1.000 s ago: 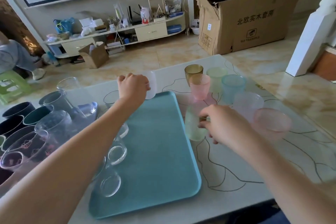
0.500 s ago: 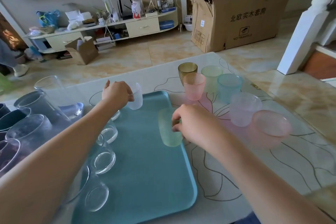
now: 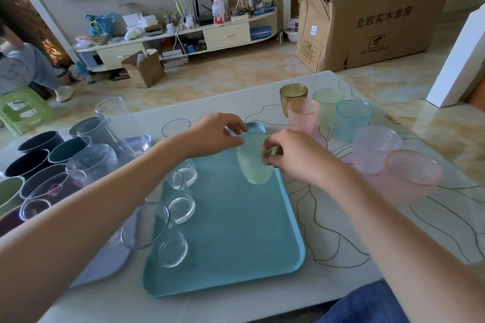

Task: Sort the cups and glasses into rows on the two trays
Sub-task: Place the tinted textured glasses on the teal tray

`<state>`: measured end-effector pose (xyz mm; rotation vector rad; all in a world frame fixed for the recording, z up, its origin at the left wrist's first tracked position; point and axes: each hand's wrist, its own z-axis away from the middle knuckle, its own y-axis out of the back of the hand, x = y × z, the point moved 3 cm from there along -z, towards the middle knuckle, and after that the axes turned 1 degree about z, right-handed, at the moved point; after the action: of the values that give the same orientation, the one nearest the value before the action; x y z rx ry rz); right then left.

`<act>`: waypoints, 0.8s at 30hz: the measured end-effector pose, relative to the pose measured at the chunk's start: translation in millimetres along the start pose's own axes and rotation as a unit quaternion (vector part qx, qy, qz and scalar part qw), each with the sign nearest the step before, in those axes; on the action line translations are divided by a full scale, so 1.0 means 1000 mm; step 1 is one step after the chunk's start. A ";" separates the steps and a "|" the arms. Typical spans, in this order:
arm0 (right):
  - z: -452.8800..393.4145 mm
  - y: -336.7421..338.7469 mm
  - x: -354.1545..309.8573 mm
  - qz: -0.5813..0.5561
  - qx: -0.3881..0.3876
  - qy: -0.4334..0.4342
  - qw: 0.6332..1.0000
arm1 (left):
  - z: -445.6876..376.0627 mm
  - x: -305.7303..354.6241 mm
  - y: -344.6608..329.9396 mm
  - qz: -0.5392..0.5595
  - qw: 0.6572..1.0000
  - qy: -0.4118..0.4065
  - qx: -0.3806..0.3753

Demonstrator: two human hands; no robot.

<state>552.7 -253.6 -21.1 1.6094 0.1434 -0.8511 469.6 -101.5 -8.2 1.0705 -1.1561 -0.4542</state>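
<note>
A pale green textured cup [image 3: 254, 162] hangs tilted over the far part of the blue tray [image 3: 236, 244]; its upper end looks whitish. My right hand [image 3: 291, 157] pinches its right side. My left hand [image 3: 216, 132] has thumb and fingers curled at its far left rim. Clear glasses [image 3: 181, 207] stand in a column along the tray's left edge. Coloured cups wait on the table to the right: amber [image 3: 293, 94], pink [image 3: 301, 115], green [image 3: 326, 102], blue [image 3: 353, 118], lilac [image 3: 375, 149] and a second pink one [image 3: 412, 173].
Dark and teal cups [image 3: 39, 141] and tall clear glasses [image 3: 115, 120] crowd the table's left side. A pale second tray [image 3: 105, 265] shows under my left arm. A cardboard box [image 3: 367, 21] stands on the floor beyond; a seated person [image 3: 23, 65] is at far left.
My right hand carried the green cup from the table's right onto the tray's far part. My left hand moved right to meet it; the whitish cup it held no longer shows separately.
</note>
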 end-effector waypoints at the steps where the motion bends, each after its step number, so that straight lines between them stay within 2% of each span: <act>1: 0.000 -0.001 -0.002 0.003 0.002 0.009 1.000 | 0.004 0.000 -0.001 0.007 1.000 0.018 -0.015; 5: 0.003 -0.008 -0.008 0.024 -0.010 0.023 0.999 | 0.011 -0.005 0.000 -0.042 0.994 0.091 -0.032; 11: 0.006 -0.019 -0.011 0.039 -0.064 0.041 0.996 | 0.018 -0.039 -0.001 0.051 0.972 0.223 -0.059; 19: -0.007 -0.010 0.004 0.049 -0.031 0.015 0.998 | 0.012 -0.058 0.006 0.059 0.961 0.268 -0.035; 24: -0.018 0.018 0.029 0.061 -0.022 -0.035 0.997 | 0.008 -0.049 0.010 -0.070 0.969 0.234 -0.023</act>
<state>590.7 -252.8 -24.3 1.5291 0.0146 -0.8029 441.5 -62.7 -24.3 1.1477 -0.6519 -0.3116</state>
